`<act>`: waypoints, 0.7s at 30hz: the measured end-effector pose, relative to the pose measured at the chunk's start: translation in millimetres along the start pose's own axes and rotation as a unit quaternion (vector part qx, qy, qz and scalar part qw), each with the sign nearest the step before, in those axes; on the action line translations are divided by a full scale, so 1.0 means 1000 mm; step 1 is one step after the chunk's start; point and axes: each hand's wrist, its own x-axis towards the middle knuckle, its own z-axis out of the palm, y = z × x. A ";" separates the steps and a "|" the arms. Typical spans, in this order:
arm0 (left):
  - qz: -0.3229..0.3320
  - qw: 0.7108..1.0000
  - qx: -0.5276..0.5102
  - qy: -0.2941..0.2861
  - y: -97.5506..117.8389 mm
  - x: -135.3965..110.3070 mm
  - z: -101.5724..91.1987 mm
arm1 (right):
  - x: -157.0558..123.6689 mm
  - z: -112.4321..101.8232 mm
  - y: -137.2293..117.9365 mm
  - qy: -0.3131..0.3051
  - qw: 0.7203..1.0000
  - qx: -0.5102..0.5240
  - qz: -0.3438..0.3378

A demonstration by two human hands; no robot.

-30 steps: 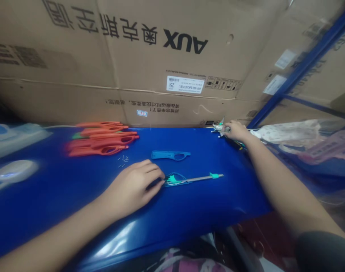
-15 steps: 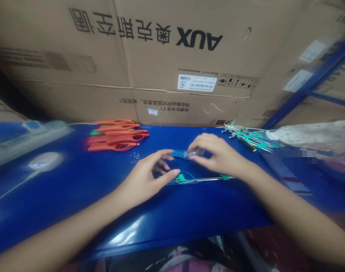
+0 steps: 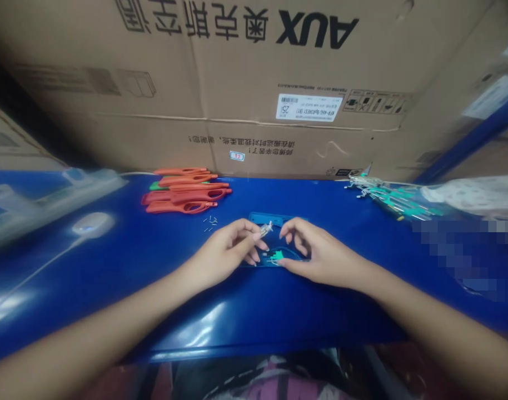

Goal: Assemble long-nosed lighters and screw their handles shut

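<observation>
Left hand (image 3: 225, 249)'s pinching a small clear piece (image 3: 266, 228), right hand (image 3: 320, 253)'s hovering half-open, seemingly empty. Between them, the lower blue shell (image 3: 293, 254) is holding its green insert (image 3: 278, 255). Looks maybe halfway: upper shell (image 3: 271, 217)'s lying separate at 12 o'clock, probable screws (image 3: 211, 221) sitting loose at 10.

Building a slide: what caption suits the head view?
Left hand holds a small pale part beside the right hand; orange-red casings lie farther left.
</observation>
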 end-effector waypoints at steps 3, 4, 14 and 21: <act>0.002 1.000 -0.017 0.005 -0.002 0.001 0.002 | -0.002 0.003 -0.001 -0.050 0.998 -0.037 -0.024; 0.002 1.000 -0.020 0.011 -0.003 0.001 0.003 | -0.002 0.005 -0.001 -0.053 0.997 -0.045 -0.028; -0.067 0.998 0.006 -0.004 0.002 -0.003 0.005 | -0.004 0.016 0.000 -0.013 0.999 -0.017 -0.044; -0.110 0.994 -0.005 -0.026 0.000 -0.001 0.004 | 0.001 0.015 0.000 -0.087 0.940 0.283 0.168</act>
